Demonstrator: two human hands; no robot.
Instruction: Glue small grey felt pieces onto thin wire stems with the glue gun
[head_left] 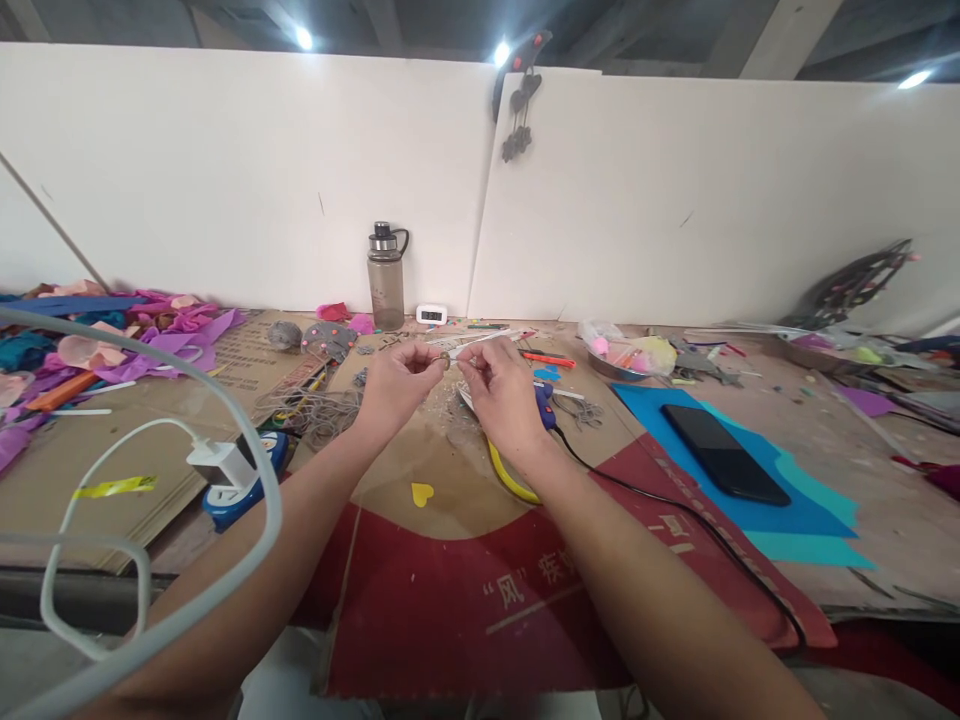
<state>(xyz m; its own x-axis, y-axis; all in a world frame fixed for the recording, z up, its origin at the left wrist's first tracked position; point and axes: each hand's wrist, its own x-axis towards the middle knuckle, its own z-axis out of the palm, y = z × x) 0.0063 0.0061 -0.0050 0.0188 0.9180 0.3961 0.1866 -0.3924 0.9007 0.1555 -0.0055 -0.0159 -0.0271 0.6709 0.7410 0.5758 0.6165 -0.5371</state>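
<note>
My left hand is closed in a pinch, with a small brownish piece at its fingertips. Close beside it my right hand is pinched too; what it holds, if anything, is too small to make out. Both are raised over a cardboard sheet with a red printed part. Partly hidden behind my right hand is a blue glue gun with a black cord. Under my right wrist shows a yellow handle, likely of scissors. A yellow paper heart lies nearer me.
A white cable loops across the left foreground, near a plug on a blue power strip. Grey string lies left. A phone rests on blue sheets at right. A bottle stands at the back.
</note>
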